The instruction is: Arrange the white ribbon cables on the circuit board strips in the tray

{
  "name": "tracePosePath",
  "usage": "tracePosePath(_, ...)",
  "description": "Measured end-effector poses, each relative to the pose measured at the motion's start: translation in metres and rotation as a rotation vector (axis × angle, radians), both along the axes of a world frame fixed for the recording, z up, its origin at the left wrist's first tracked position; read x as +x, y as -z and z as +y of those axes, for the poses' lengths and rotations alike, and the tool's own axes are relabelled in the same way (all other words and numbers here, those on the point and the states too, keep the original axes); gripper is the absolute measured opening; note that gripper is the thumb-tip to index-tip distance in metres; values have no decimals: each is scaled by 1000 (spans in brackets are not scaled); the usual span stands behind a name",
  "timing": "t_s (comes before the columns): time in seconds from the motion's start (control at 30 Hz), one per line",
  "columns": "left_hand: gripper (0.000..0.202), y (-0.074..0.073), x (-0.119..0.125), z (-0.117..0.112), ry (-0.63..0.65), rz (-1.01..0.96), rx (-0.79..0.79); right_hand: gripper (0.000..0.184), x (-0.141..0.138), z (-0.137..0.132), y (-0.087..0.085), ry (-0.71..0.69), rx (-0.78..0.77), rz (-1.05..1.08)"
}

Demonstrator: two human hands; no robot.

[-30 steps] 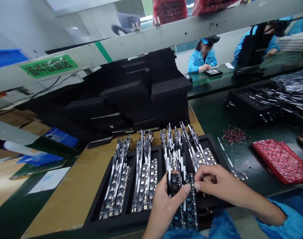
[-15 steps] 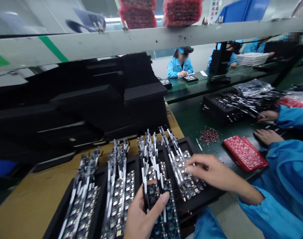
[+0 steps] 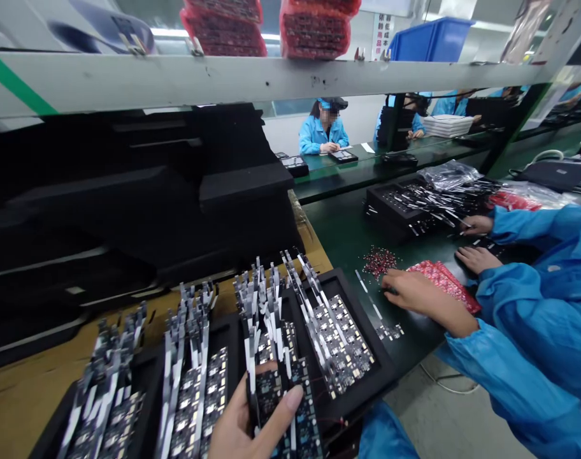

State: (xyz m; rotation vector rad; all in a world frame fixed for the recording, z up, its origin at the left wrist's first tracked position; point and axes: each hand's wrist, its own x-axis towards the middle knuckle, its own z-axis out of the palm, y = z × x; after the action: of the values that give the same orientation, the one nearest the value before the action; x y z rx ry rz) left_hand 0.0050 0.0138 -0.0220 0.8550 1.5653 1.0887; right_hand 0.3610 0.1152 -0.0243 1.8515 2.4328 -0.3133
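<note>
My left hand is closed around a stack of dark circuit boards, its thumb lying across the top and white flex strips rising beside it. My right hand hovers at the table by a heap of tiny red parts, beside a red bubble-wrap packet. Its fingers are bent and slightly apart, with nothing visible in them. Between my hands, a black foam tray bears a board panel with white flex strips. A small board piece and loose strips lie on the table.
More trays of boards with upright strips stand at left on cardboard. Behind them rises a black foam stack. A shelf rail crosses above. A co-worker's hands are at right, near a strip-covered black block.
My right hand has left the board panel in the tray and moved right, to the table by the red parts. My left hand keeps its hold on the boards. The view has turned rightward.
</note>
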Motion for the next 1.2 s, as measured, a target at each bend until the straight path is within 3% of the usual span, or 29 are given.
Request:
tracePosePath(0.23,61,13,-6,2,-16,-18,-10,29,-20,17,6,48,-89,-127)
tracePosePath(0.4,56,17,-6,2,9,-17,9,21,-12,20,8,59,-94,12)
tracePosePath(0.47,54,13,-4,2,5,-12,18,6,-8,14,2,37,-75,146)
tracePosePath(0.6,48,-11,2,-1,44,-32,28,17,-7,-5,-12,6,-76,472)
tracePosePath(0.73,43,-31,7,-4,102,-54,14,19,-21,-25,-19,4,-189,745)
tracePosePath(0.87,43,-13,4,-4,91,-57,71,36,-45,-40,-21,60,-278,993)
tracePosePath(1.0,49,8,0,-5,105,-58,163,30,-70,-50,-24,87,-304,1079)
tracePosePath(1.2,39,-6,2,-5,183,-101,211,22,-95,-61,-28,31,-315,1077)
